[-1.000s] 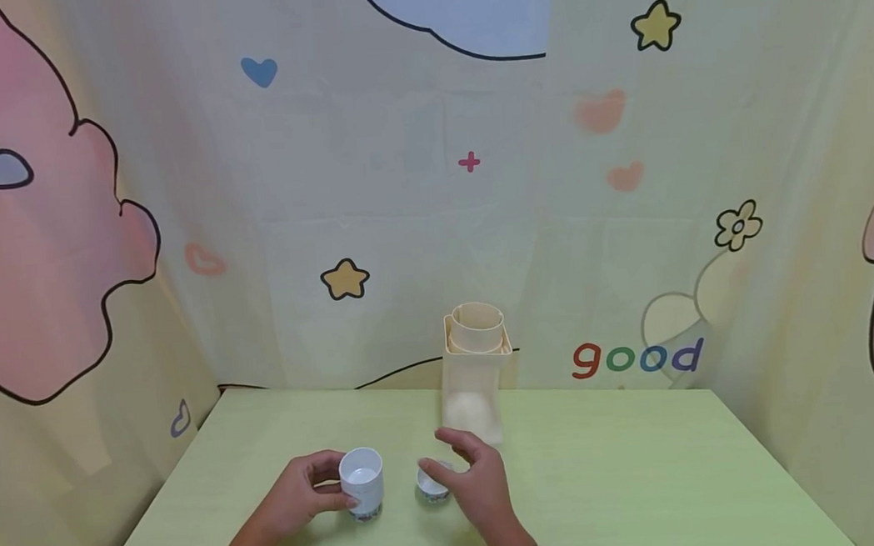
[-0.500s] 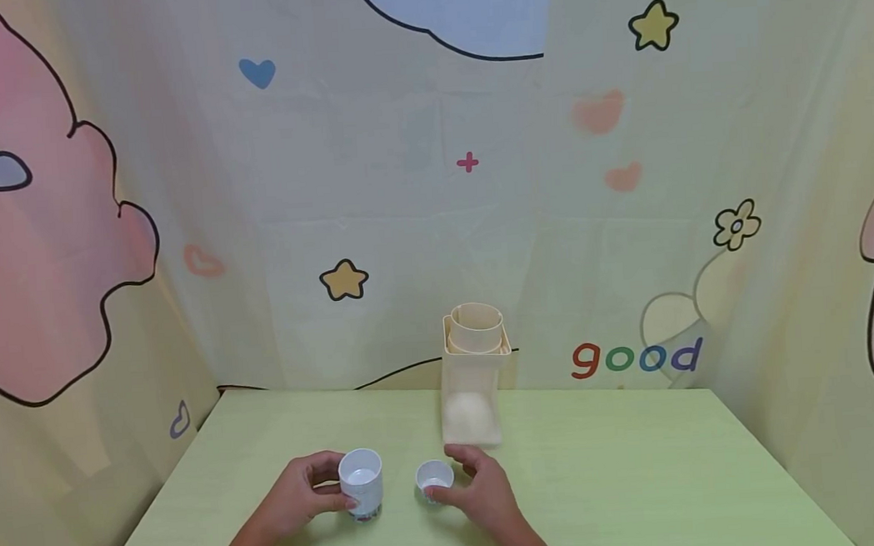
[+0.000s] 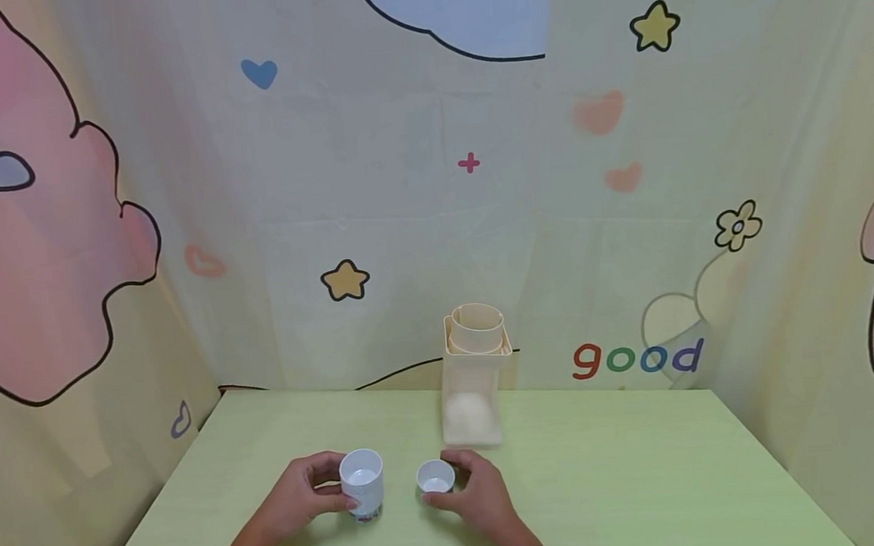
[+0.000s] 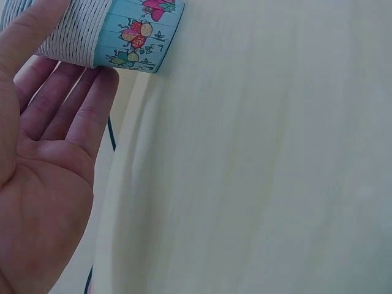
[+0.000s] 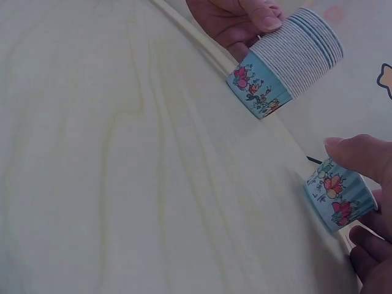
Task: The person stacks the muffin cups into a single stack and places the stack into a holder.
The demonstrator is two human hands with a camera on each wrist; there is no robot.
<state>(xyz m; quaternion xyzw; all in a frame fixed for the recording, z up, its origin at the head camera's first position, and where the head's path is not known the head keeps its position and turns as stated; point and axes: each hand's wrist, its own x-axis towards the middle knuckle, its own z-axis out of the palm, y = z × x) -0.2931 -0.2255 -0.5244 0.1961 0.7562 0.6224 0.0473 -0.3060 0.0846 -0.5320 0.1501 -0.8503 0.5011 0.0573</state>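
My left hand (image 3: 303,492) grips a stack of nested paper cups (image 3: 363,493) upright on the table, thumb on the near side and fingers behind. In the left wrist view the stack's pale layered rims (image 4: 79,33) lead down to a blue bottom cup with printed flowers and fruit. To its right, my right hand (image 3: 482,494) holds a single small paper cup (image 3: 435,475) between thumb and fingers. That cup is upright, white inside, and the right wrist view shows the same blue floral print (image 5: 334,195) outside. A gap separates cup and stack.
A cream plastic holder (image 3: 468,388) with a round tube (image 3: 477,329) on top stands behind the single cup, near the back edge. The pale green table (image 3: 630,478) ends at a cartoon-printed curtain (image 3: 399,142), which also hangs along both sides.
The right hand has come down from above the single cup, its spread fingers closing round the cup's sides. The left hand and the stack have stayed in place.
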